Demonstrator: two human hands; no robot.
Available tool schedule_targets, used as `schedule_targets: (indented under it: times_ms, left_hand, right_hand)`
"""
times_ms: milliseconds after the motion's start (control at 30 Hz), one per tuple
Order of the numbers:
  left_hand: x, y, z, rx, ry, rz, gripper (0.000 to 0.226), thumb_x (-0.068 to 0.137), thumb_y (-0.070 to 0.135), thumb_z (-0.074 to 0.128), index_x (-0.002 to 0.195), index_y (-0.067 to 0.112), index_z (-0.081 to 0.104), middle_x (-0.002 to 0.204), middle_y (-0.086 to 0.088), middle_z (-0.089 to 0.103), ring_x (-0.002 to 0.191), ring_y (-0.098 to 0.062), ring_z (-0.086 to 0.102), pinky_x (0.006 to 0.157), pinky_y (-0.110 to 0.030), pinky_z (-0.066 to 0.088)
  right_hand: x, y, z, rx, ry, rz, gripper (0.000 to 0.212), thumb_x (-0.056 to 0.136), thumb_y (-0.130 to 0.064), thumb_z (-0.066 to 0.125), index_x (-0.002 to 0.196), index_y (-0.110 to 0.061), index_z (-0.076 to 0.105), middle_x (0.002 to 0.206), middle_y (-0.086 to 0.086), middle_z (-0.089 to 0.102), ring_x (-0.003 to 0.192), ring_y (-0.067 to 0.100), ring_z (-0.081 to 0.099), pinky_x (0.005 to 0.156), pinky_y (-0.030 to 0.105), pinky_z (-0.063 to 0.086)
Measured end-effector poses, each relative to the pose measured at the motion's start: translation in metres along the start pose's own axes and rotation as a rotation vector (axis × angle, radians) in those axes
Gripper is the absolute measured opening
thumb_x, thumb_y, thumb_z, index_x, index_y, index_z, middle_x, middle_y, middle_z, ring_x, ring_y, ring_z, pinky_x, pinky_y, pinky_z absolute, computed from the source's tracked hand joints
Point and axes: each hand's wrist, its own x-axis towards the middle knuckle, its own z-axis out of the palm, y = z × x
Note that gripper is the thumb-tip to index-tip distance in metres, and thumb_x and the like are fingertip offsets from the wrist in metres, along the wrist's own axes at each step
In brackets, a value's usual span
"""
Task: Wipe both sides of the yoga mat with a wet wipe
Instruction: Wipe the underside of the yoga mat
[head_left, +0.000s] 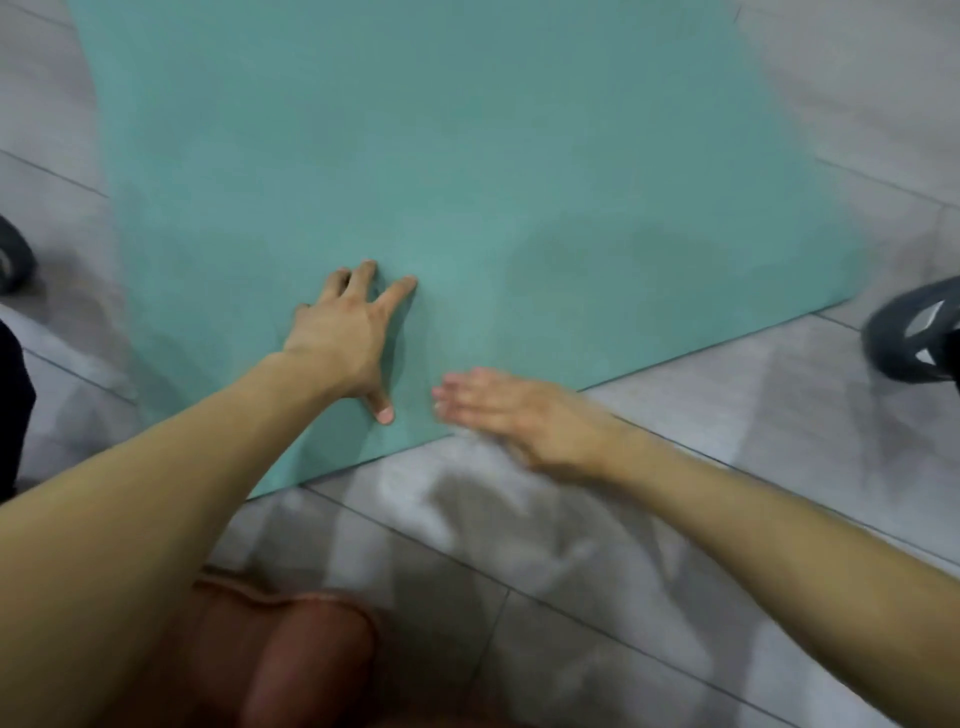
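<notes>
A teal yoga mat (415, 156) lies flat on the grey tiled floor and runs away from me. My left hand (348, 332) presses on the mat near its front edge, fingers spread and thumb out. My right hand (498, 410) is blurred by motion at the mat's front edge, fingers straight and together, pointing left. No wet wipe shows in either hand; anything under the right palm is hidden. A darker, damp-looking patch (597, 270) marks the mat to the right of my left hand.
Grey floor tiles (675, 519) surround the mat. A dark shoe (914, 332) stands at the right edge and another dark shoe (13, 254) at the left edge. My knee in brown cloth (291, 660) is at the bottom.
</notes>
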Motion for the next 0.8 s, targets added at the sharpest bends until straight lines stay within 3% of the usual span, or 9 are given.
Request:
schedule_targets:
  times_ms: [200,267,333,400,433,533,633,700,800]
  left_hand:
    - [0.004,0.007,-0.002,0.041,-0.011,0.01,0.181,0.021,0.055,0.105,0.159,0.05,-0.012,0.159,-0.011,0.013,0.146,-0.04,0.025,0.098,-0.063,0.054]
    - [0.006,0.009,-0.004,0.086,-0.014,0.014,0.185,0.021,0.058,0.104,0.156,0.054,-0.022,0.156,-0.012,0.013,0.142,-0.041,0.028,0.095,-0.06,0.055]
    - [0.008,0.009,-0.004,0.112,-0.021,0.016,0.186,0.021,0.061,0.103,0.155,0.055,-0.025,0.154,-0.013,0.013,0.14,-0.041,0.029,0.095,-0.059,0.055]
    - [0.01,0.01,-0.003,0.135,-0.016,0.023,0.186,0.021,0.063,0.102,0.156,0.054,-0.025,0.154,-0.014,0.013,0.14,-0.041,0.03,0.096,-0.058,0.055]
    - [0.01,0.01,-0.002,0.131,-0.014,0.032,0.186,0.021,0.063,0.102,0.157,0.053,-0.024,0.156,-0.014,0.011,0.142,-0.041,0.029,0.098,-0.058,0.054]
    - [0.009,0.009,-0.004,0.188,0.031,0.115,0.186,0.021,0.065,0.101,0.163,0.042,-0.016,0.166,-0.013,0.0,0.156,-0.039,0.013,0.109,-0.056,0.048]
    - [0.008,0.021,-0.007,0.302,0.03,0.224,0.189,0.023,0.061,0.102,0.162,0.04,-0.024,0.171,-0.011,-0.013,0.16,-0.039,0.006,0.113,-0.052,0.044]
    - [0.011,0.032,-0.009,0.341,-0.002,0.253,0.19,0.029,0.055,0.105,0.157,0.038,-0.034,0.171,-0.01,-0.021,0.159,-0.044,0.006,0.112,-0.053,0.045]
    - [0.012,0.035,-0.01,0.382,-0.006,0.259,0.192,0.027,0.056,0.104,0.155,0.035,-0.038,0.171,-0.011,-0.021,0.158,-0.047,0.009,0.112,-0.054,0.047]
  right_hand:
    - [-0.032,0.12,-0.067,-0.154,0.543,0.964,0.049,0.098,-0.001,0.042,0.143,-0.003,0.06,0.154,0.017,0.054,0.15,0.035,0.042,0.128,0.031,0.022]
    - [-0.015,0.074,-0.037,-0.097,0.501,0.821,0.05,0.097,0.007,0.048,0.144,-0.002,0.059,0.155,0.018,0.052,0.151,0.034,0.041,0.13,0.04,0.023]
    - [-0.007,0.01,-0.007,-0.006,0.199,0.314,0.052,0.097,0.007,0.05,0.147,-0.002,0.056,0.158,0.016,0.049,0.153,0.03,0.037,0.129,0.046,0.023]
    - [-0.015,0.001,-0.008,-0.002,-0.036,0.042,0.05,0.101,0.0,0.048,0.15,-0.004,0.054,0.161,0.012,0.046,0.155,0.027,0.035,0.129,0.045,0.024]
    - [-0.021,0.023,-0.02,-0.037,-0.005,0.069,0.051,0.1,0.001,0.048,0.15,-0.006,0.054,0.162,0.011,0.045,0.155,0.025,0.035,0.128,0.046,0.027]
    - [-0.044,0.107,-0.067,-0.152,0.334,0.665,0.056,0.092,0.009,0.045,0.144,-0.003,0.06,0.156,0.015,0.052,0.151,0.032,0.041,0.121,0.053,0.036]
    - [-0.039,0.107,-0.064,-0.159,0.572,1.002,0.052,0.094,0.011,0.044,0.141,-0.001,0.061,0.153,0.019,0.054,0.149,0.037,0.042,0.123,0.05,0.033]
    - [-0.017,0.054,-0.029,-0.081,0.438,0.704,0.052,0.095,0.005,0.042,0.145,-0.001,0.058,0.155,0.018,0.052,0.15,0.034,0.041,0.127,0.048,0.026]
    - [-0.018,-0.001,-0.007,-0.01,0.013,0.138,0.055,0.096,0.002,0.047,0.15,-0.004,0.054,0.161,0.012,0.045,0.155,0.026,0.034,0.129,0.044,0.024]
